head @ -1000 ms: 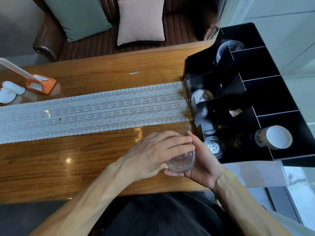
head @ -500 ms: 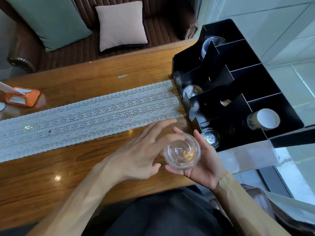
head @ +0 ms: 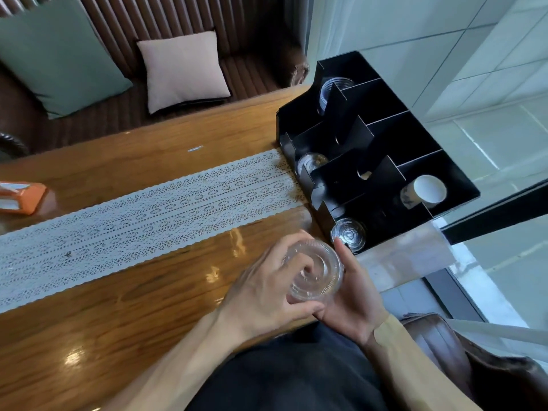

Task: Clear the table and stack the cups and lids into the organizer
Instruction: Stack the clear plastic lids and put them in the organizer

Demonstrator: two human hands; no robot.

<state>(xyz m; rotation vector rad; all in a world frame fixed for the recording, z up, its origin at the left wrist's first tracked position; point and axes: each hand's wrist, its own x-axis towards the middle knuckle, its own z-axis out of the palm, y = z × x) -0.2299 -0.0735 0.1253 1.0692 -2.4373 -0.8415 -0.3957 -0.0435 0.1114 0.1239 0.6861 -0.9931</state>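
A stack of clear plastic lids [head: 315,271] sits between both hands near the table's front right edge. My left hand [head: 267,289] grips its left rim with curled fingers, and my right hand [head: 353,295] cups it from below and the right. Just beyond stands the black organizer [head: 385,137]. Clear lids [head: 348,234] fill its nearest front slot, more clear lids [head: 311,163] lie in a middle slot, clear cups [head: 333,89] rest in the far compartment, and a white paper cup [head: 427,189] lies in the right one.
A white lace runner [head: 142,209] crosses the wooden table [head: 118,307]. An orange holder [head: 22,197] sits at the left edge. A brown sofa with a green cushion [head: 56,57] and a pink cushion [head: 182,69] is behind. Glass wall on the right.
The lid stack has risen slightly toward the organizer. My left hand, open half a second ago, has closed its fingers back on the stack. The view has swung right.
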